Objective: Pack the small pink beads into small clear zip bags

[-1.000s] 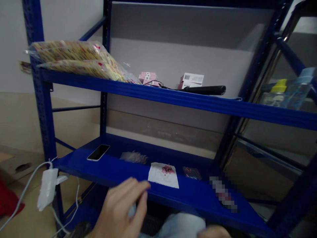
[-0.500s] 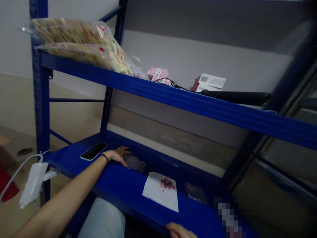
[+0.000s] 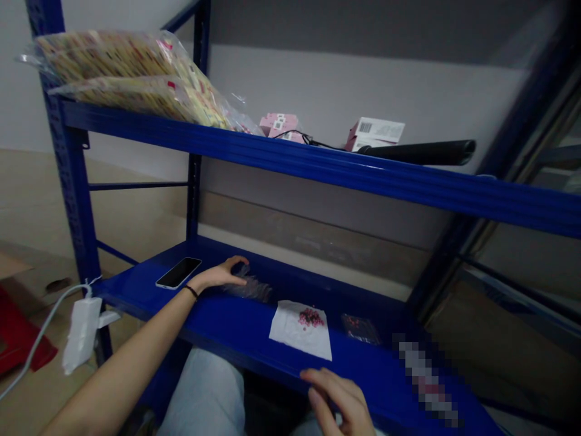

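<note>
My left hand point(image 3: 222, 275) is at a stack of clear plastic bags point(image 3: 254, 289) on the lower blue shelf. A clear bag point(image 3: 244, 270) bulges up between its thumb and curved fingers, which grip it loosely. Near the shelf's front edge is my right hand point(image 3: 338, 393), its fingers half bent and apart, with nothing visible in them. A white paper sheet point(image 3: 290, 333) carries a small heap of pink and dark beads point(image 3: 311, 317). To its right lies a flat clear bag point(image 3: 361, 328) with small reddish bits inside.
A phone point(image 3: 179, 272) lies left of the bag stack. At the right is a pixelated patch point(image 3: 426, 381). The upper shelf beam point(image 3: 272, 157) crosses above, bearing filled plastic bags point(image 3: 122, 66), pink boxes point(image 3: 279, 124) and a black tube point(image 3: 422, 152). A white power strip point(image 3: 82, 333) hangs at left.
My left fingers have curved, and a bag now bulges up between them and the thumb. My right hand has risen farther into view with its fingers apart. The view has shifted slightly.
</note>
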A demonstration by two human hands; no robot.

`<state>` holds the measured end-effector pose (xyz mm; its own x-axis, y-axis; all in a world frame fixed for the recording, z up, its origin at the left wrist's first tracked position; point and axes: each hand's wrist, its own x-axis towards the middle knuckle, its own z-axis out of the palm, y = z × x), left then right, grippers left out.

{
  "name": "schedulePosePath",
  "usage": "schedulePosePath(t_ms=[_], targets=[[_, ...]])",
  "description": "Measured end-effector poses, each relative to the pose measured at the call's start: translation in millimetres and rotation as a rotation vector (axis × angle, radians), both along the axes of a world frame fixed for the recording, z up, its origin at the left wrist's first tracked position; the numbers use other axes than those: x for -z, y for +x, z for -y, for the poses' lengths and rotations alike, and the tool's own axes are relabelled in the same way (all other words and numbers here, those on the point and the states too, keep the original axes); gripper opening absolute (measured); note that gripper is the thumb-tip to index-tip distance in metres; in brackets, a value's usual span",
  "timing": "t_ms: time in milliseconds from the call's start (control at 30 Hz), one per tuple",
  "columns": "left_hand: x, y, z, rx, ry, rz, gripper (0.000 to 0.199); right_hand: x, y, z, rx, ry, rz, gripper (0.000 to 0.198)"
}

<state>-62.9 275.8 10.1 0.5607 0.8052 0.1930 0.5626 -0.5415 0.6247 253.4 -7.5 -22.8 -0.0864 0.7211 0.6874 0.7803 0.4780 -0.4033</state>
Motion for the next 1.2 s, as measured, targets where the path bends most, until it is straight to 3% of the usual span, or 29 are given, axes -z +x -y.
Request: schedulePosePath(t_ms=[100,200,333,533,800,933,1000,1067,1133,1200], targets=[[-12.5,21.0,44.1,0.169,-0.004,0.175,0.067,-27.0,-12.5,-17.0,-0.116,-0.089,0.004,0.029],[-16.8,48.5,93.7,0.354,0.058,0.165,0.065,-45.0,-23.3,-36.8,-0.275,-0.154,0.061,0.038],[-8.2,71.6,136.6,0.468,0.054,0.081,0.066,-41.5,-33.4,-45.8,-0.382,-0.233,0.199,0.043],[19.2,76.2,148.4,0.431,0.01,0.079,0.06,-14.0,-30.9,-34.5,-0.35,-0.332,0.269,0.047],[34.2,73.3,152.2,0.411,0.023,0.121,0.066,-18.5,-20.4,-30.5,-0.422,-0.381,0.31,0.058],[36.8,72.6,154.9,0.356,0.006,0.148,0.063,-12.0,-14.8,-35.4,-0.448,-0.356,0.17,0.047],[41.1,73.5,153.3,0.31,-0.019,0.177,0.061,-5.8,-3.1,-46.4,-0.366,-0.324,0.022,0.032],[46.6,78.2,148.3,0.277,-0.084,0.258,0.059,1.5,14.5,-64.0,-0.165,-0.265,-0.089,0.026],[51.4,88.4,140.7,0.272,-0.191,0.4,0.057,9.4,33.6,-85.1,0.057,-0.218,-0.084,0.026],[54.2,103.7,133.0,0.279,-0.282,0.574,0.054,17.9,48.1,-104.9,0.186,-0.221,-0.005,0.024]])
